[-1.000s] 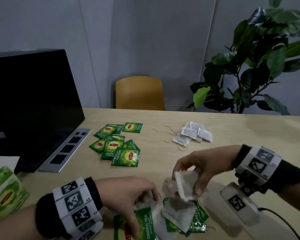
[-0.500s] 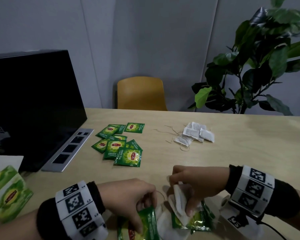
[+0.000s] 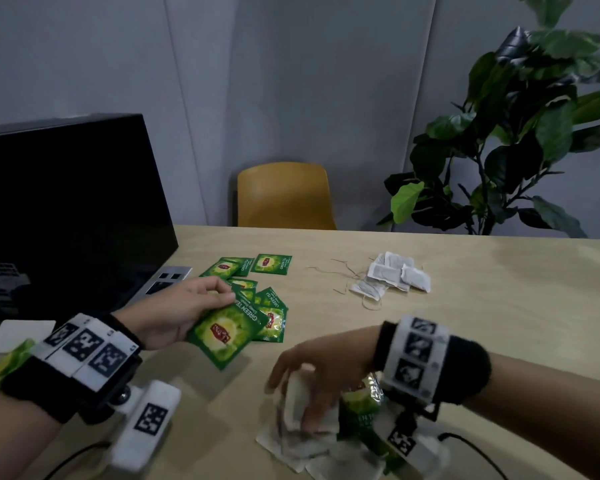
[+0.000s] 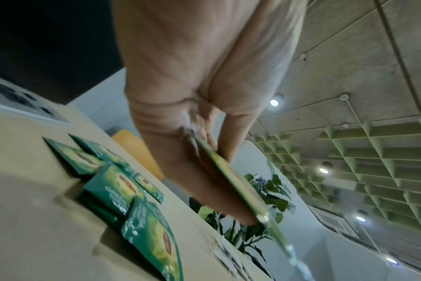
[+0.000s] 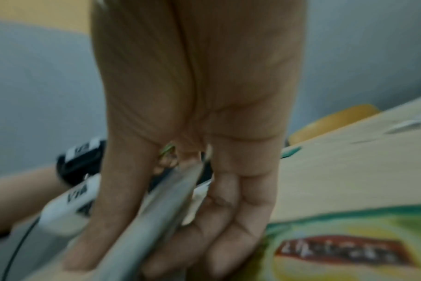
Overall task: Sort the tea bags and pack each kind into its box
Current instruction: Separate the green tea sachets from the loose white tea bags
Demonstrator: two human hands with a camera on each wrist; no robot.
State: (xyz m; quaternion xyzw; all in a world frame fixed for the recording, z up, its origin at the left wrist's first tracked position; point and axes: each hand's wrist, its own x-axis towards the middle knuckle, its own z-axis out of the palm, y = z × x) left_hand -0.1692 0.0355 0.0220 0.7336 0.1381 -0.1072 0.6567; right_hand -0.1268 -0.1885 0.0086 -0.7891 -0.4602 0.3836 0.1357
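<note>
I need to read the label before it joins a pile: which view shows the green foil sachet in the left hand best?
The head view: the green foil sachet faces the camera, label readable, pinched by the left hand. The left wrist view shows it edge-on only. The right wrist view does not show it.

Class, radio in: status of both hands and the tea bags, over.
Left hand holds green sachet above green pile. Right hand grips white tea bag. Nothing blocking.
</note>
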